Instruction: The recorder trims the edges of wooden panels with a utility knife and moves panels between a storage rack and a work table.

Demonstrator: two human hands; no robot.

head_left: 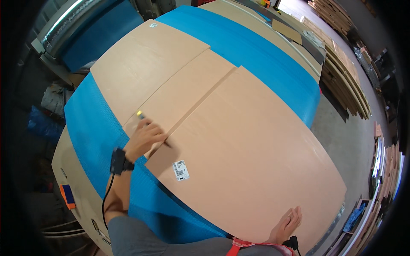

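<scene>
Your left hand (144, 137) closed around small yellow-tipped tool (139, 114), tip on narrow middle tan fibreboard panel (188, 89), just beside seam with large tan fibreboard panel (247, 162). Your right hand (287, 225) open, fingers spread flat on near edge of large panel. Panels lie on blue ribbed plastic sheet (92, 128) covering table (70, 166). White barcode label (180, 170) on large panel, near left hand.

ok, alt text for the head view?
A person's left hand presses a yellow-tipped tool on the middle of three tan boards lying on blue sheeting. Their right hand rests flat on the nearest board's edge.
</scene>
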